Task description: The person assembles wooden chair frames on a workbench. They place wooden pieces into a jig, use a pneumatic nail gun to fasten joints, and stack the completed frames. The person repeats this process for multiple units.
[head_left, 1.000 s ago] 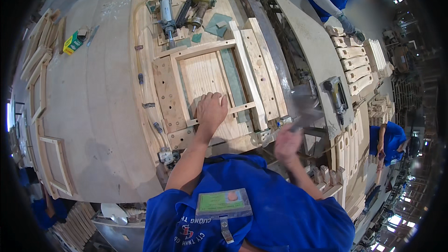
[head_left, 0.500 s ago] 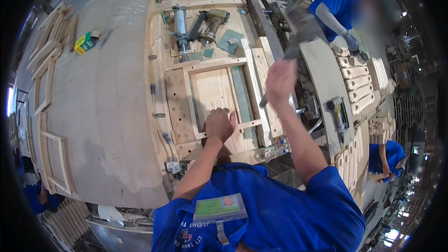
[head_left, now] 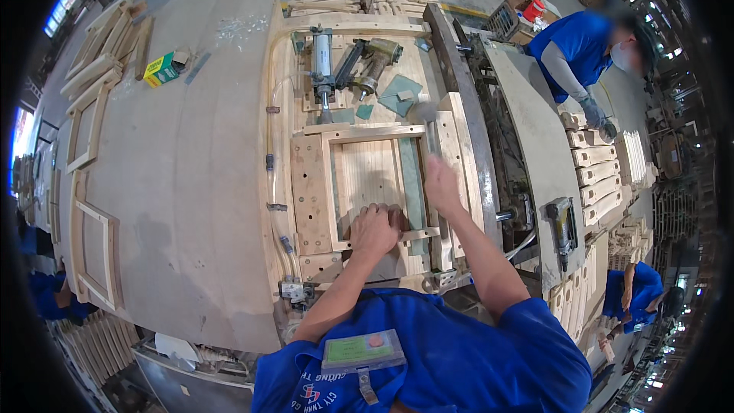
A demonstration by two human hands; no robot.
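Observation:
A rectangular wooden frame (head_left: 374, 134) lies in a wooden jig on the bench, with pale boards and green strips showing inside it. My left hand (head_left: 375, 229) is on the near rail of this frame, its fingers bent over the wood. Along the right rail, my right hand (head_left: 443, 185) is closed around a hammer (head_left: 423, 113), whose grey head is smeared by motion above the frame's far right corner. The lower part of the hammer's handle is hard to make out.
Beyond the frame lie a pneumatic cylinder (head_left: 323, 65), a nail gun (head_left: 375, 65) and green scraps (head_left: 399, 95). Wooden frames (head_left: 93, 248) and a yellow-green box (head_left: 162, 69) are on the left. Another nail gun (head_left: 564, 231) lies right, near a co-worker (head_left: 569, 61) handling wooden parts.
My right hand has brought the hammer down and left, from raised over the right side to the frame's right rail. My left hand stays on the near rail.

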